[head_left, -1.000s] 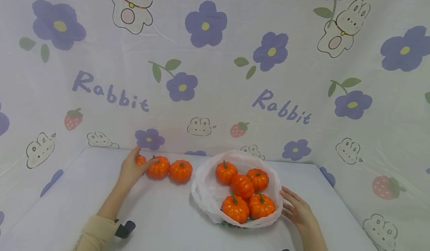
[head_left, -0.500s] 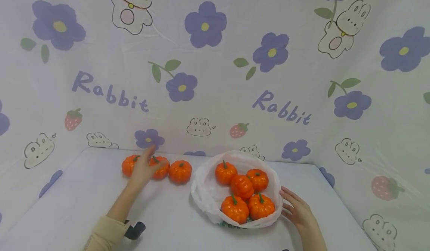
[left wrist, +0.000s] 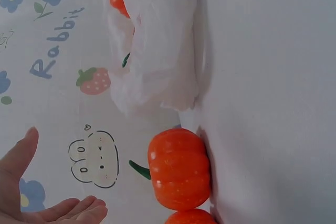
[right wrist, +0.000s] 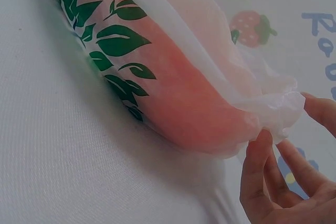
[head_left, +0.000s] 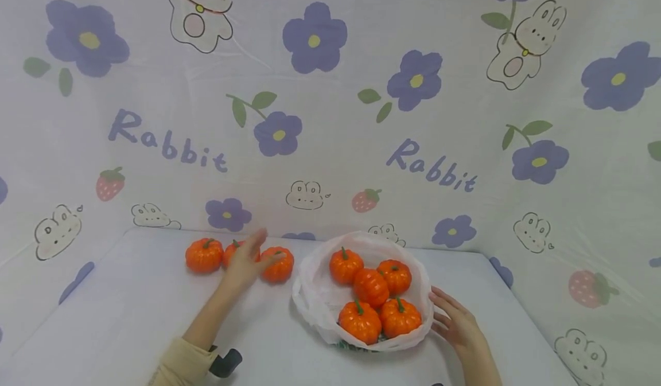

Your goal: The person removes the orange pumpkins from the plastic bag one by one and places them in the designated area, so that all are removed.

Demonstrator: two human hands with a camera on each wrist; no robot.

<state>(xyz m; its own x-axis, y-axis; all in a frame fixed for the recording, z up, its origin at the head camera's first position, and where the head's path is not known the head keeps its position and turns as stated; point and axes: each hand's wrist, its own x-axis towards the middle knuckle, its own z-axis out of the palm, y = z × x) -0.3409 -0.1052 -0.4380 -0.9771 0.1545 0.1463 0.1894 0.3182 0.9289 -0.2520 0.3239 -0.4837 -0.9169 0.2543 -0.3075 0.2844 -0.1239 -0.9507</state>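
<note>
Among a row of orange mini pumpkins, my left hand [head_left: 245, 265] hovers with fingers spread and holds nothing. It overlaps the middle pumpkin [head_left: 232, 252]; its thumb reaches across the right pumpkin [head_left: 277, 266]. The left pumpkin [head_left: 204, 256] is fully visible. In the left wrist view, a pumpkin [left wrist: 179, 169] with a green stem stands apart from the fingers. My right hand [head_left: 459, 323] holds the right rim of a white plastic bag [head_left: 312, 303], thumb and fingertips about its edge in the right wrist view. Several pumpkins lie inside the open bag, including one [head_left: 370, 287] at the centre.
The white tabletop [head_left: 268, 328] meets a cloth backdrop [head_left: 330, 105] printed with flowers and rabbits. Green leaves [right wrist: 123, 40] are printed on the bag's lower side. A black device [head_left: 225, 363] sits at my left wrist by the beige sleeve [head_left: 182, 363].
My left hand has moved rightward along the row, from the left pumpkin past the middle one toward the right one. The pumpkins, the bag and my right hand have stayed in place.
</note>
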